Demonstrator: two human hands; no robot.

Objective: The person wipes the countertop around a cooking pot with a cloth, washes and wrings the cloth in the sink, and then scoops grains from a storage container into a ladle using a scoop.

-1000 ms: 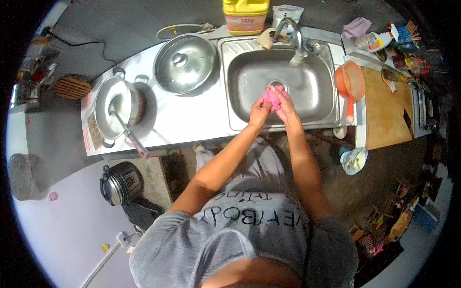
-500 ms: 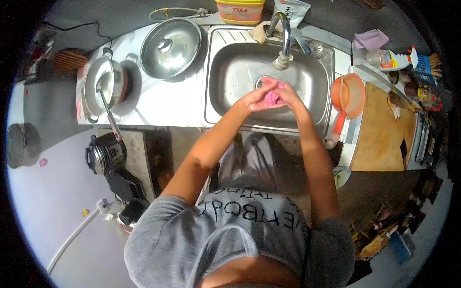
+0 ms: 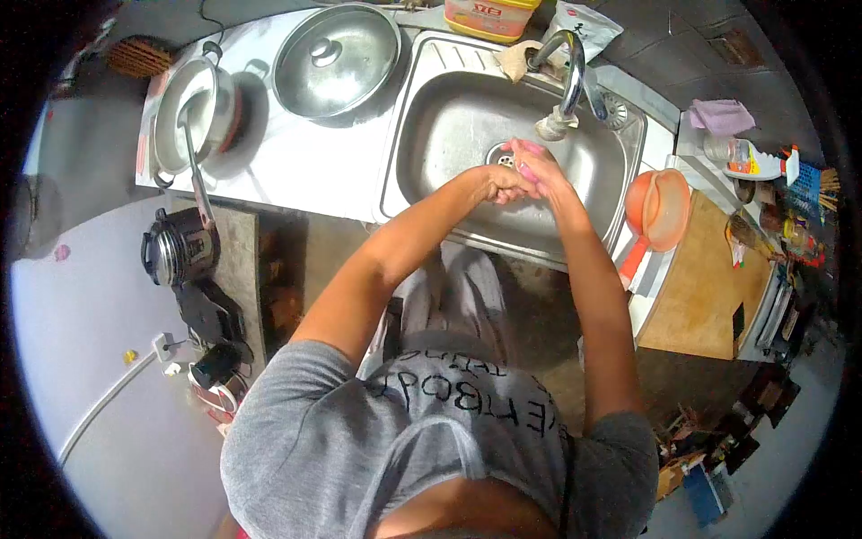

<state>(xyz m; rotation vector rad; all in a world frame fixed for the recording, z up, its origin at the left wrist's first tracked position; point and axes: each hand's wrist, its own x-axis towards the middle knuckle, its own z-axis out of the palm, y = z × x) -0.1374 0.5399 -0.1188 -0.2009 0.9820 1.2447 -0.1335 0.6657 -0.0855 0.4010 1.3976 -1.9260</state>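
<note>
Before the 立白-labelled tub (image 3: 490,18), both grips (image 3: 510,185) hold pink cloth (image 3: 529,169).

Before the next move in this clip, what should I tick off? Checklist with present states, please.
1. Pink cloth in hand: ok, bunched between the left hand and right hand.
2. Hands over the sink: ok, inside its outline in this view.
3. Faucet water off: cannot tell; no clear stream shows.
4. Drain unobstructed: cannot tell; the hands hide part of it.
5. Orange dipper clear of the hands: ok, off to the sink's right.
6. Ladle handle within the counter edge: not ok, it appears to stick out past it.
</note>
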